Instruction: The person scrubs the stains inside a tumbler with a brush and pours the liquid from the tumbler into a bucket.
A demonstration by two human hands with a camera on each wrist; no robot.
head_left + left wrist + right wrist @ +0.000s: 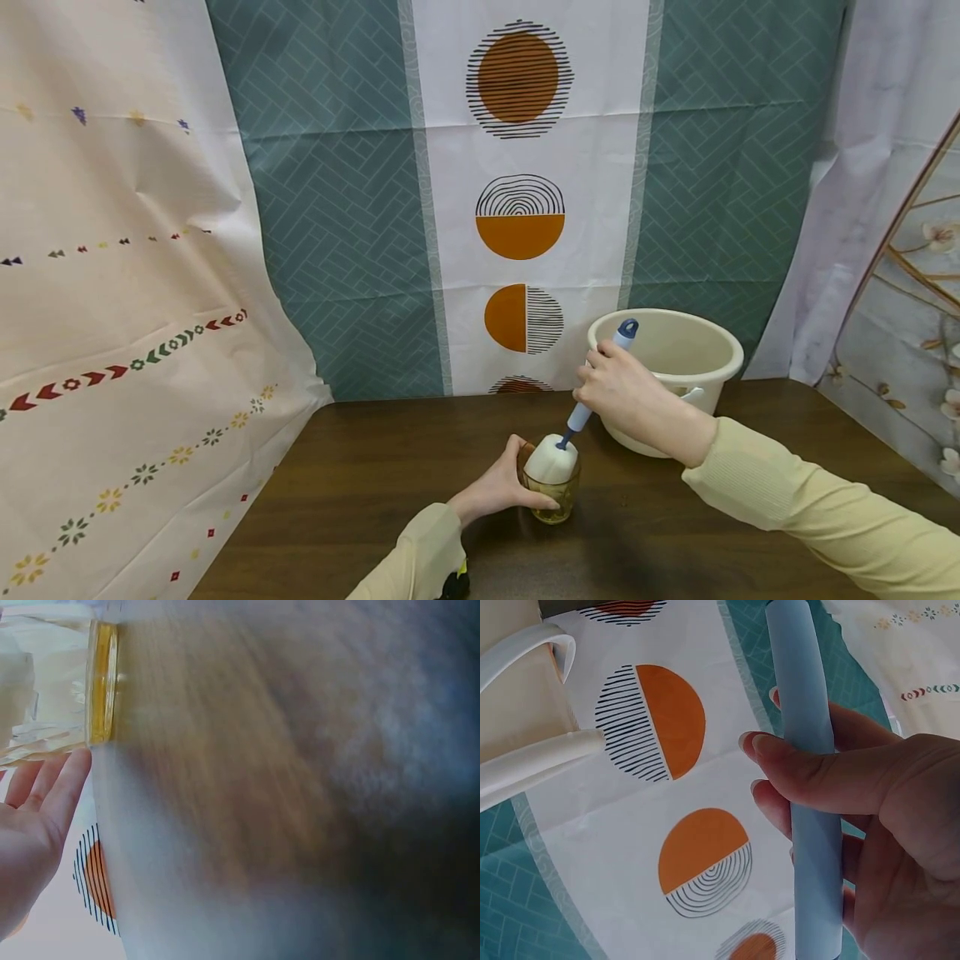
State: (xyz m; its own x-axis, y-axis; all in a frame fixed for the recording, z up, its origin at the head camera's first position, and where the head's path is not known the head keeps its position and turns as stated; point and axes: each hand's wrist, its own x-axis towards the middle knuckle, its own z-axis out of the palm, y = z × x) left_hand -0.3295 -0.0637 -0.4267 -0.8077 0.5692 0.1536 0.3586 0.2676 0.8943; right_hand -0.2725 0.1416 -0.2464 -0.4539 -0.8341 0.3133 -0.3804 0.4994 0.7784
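An amber glass (555,504) stands on the wooden table in the head view. My left hand (507,482) holds it from the left, thumb across the near side. In the left wrist view the base of the glass (103,682) shows, with the fingers (66,787) along its side. A cup brush with a white sponge head (552,460) is partly inside the glass, tilted to the right. My right hand (622,390) grips its light blue handle (579,417). The right wrist view shows thumb and fingers wrapped round that handle (815,847).
A cream bucket (731,358) with a handle stands behind and right of the glass, close to my right forearm. Patterned cloths (360,250) hang behind and beside the brown table (360,475). A small black and yellow object (456,582) lies by my left sleeve.
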